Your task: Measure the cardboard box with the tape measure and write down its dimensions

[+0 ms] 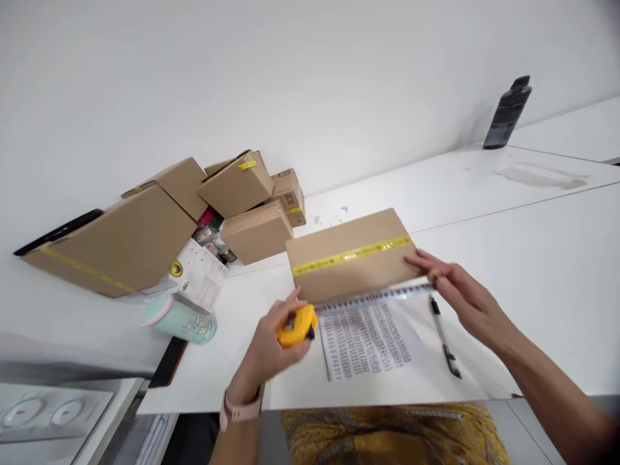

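My left hand [271, 345] grips a yellow tape measure [296, 326] at the near left corner of a flat cardboard box [349, 255] sealed with yellow tape. A thin measuring blade [372, 296] runs along the box's near edge towards my right hand [455, 287]. The right hand's fingers rest at the box's near right corner, pinching the end of the blade. Below the box lies a printed sheet [365, 339] covered in rows of small text. A black pen [443, 336] lies on the sheet just under my right hand.
A heap of cardboard boxes [169, 219] fills the table's far left, with small packets and bottles among them. A pastel bottle [181, 321] lies on its side near the left edge. A dark spray bottle [506, 113] stands at the far right by the wall.
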A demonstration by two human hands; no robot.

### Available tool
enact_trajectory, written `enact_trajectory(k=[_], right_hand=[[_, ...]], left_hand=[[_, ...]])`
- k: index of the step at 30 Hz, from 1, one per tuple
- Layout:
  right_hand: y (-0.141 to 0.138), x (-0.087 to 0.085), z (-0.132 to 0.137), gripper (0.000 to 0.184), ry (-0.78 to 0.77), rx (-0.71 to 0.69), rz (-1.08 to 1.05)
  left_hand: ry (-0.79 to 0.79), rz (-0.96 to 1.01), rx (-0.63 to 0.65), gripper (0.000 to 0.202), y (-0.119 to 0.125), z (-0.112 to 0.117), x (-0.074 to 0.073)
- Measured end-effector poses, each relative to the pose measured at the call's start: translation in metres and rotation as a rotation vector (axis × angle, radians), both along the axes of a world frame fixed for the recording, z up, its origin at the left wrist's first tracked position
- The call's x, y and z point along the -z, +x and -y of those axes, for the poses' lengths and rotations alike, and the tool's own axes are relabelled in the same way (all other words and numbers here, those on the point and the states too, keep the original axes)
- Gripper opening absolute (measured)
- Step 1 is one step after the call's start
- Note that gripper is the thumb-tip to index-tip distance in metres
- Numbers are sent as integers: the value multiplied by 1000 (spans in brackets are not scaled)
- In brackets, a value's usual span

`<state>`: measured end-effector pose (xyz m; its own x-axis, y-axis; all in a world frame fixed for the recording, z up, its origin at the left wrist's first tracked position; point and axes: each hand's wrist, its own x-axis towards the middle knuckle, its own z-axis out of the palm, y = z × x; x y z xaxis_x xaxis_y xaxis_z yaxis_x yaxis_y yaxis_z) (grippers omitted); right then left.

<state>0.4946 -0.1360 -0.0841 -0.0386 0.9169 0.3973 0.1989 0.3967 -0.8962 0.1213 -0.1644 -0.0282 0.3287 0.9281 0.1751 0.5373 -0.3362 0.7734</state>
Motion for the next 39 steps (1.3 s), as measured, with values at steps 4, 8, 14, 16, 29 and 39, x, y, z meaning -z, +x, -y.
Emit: enact_trajectory(k=[4,8,14,16,29,39], right_hand=[[9,29,56,19,-89,13,97],[14,43,84,24,-211,-15,169],[25,7,63,30,-252,13,51],[27,-10,33,33,-301,45,17],[4,-6,-61,42,-449,-21,141],[-5,-20,-61,44,-470,-38,196]], left_hand=[[-95,-27,43,67,-3,46,11],[-234,-21,31,64,-4,60,16],[-400,117,-15,56,-13,55,-20],[-434,171,-44,51,-22,40,-36],[-498,94,-9,50,-80,-64,-41],[-523,90,-3,49,-89,-72,-40]])
